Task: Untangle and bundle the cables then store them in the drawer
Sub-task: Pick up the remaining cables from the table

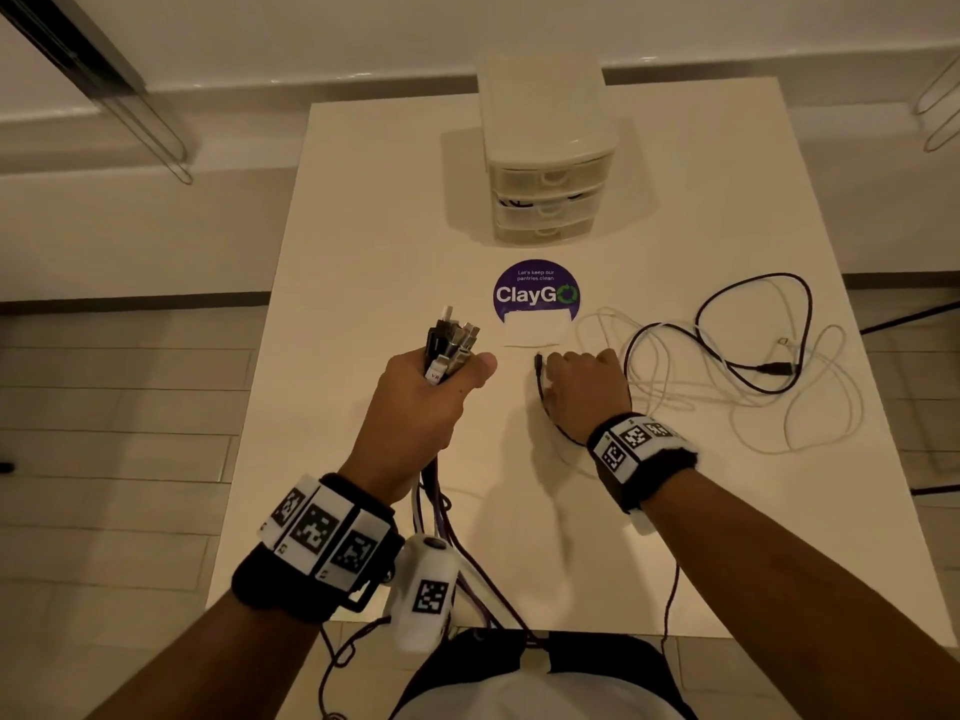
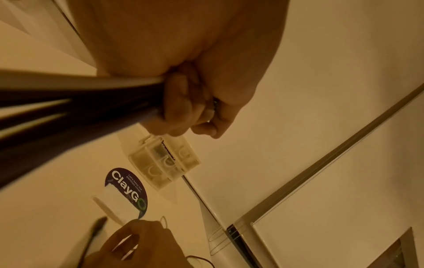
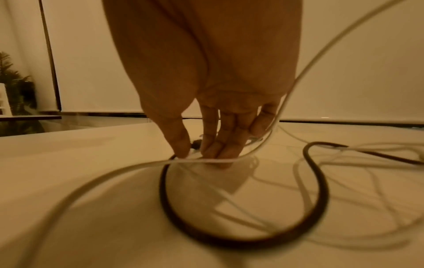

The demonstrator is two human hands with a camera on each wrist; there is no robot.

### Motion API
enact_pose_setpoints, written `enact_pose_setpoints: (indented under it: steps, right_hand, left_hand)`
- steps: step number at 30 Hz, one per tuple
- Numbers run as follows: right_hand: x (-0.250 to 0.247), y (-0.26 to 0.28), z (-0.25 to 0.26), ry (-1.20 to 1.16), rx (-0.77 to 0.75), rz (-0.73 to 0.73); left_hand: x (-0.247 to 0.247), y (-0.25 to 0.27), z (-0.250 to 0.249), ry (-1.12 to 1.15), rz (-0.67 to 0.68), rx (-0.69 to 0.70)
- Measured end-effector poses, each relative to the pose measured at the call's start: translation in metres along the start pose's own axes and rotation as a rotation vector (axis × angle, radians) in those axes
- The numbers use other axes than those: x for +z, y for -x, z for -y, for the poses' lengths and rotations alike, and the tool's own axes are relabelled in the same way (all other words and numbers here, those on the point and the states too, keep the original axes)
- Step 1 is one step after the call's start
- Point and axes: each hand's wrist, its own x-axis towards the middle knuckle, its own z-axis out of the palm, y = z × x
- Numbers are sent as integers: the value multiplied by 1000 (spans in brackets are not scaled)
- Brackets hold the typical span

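My left hand (image 1: pixel 447 374) grips a bundle of cables (image 1: pixel 451 341) upright, plugs pointing up; the cords trail down past my wrist off the table's near edge. The left wrist view shows the fingers (image 2: pixel 181 105) curled round the dark and white cords (image 2: pixel 80 101). My right hand (image 1: pixel 560 365) is down on the table, thumb and fingers (image 3: pixel 215 148) pinching a thin white cable (image 3: pixel 128 169). A black cable (image 1: pixel 753 363) loops under that wrist, its plug (image 1: pixel 538 362) lying just left of the fingers. The small drawer unit (image 1: pixel 545 200) stands shut at the back.
Loose black and white cables (image 1: pixel 810 402) sprawl over the table's right half. A round purple ClayGo sticker (image 1: pixel 535 291) with a white slip (image 1: pixel 535 331) on it sits between my hands and the drawers. The table edge (image 1: pixel 244 423) runs close on the left.
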Motion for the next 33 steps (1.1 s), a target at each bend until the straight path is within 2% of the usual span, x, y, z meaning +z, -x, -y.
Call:
enact_pose_setpoints:
  steps: [8,9,13,15,20,27,33]
  right_hand:
    - [8,-1,25,-167,-59,-55]
    - [3,-1,29,-292,-70,-89]
    - [-49,20,41,-1147,-35,-284]
    - [-73,41,46,-1314,-73,-285]
    - [-93,76,49,-1399,-184,-345]
    - [-95,86,44,-1364,-198,-372]
    - [-94,85,40,-1324,-237,-404]
  left_hand:
    - [-18,5,-3,31,-54,4]
    - [-22,7,-4,37,-65,15]
    - [-37,12,-10,103,-121,62]
    - [-38,14,-15,132,-136,93]
    - [-23,20,-28,156,-90,183]
    - [-5,19,-33,41,-12,307]
    - [10,9,-32,14,36,259]
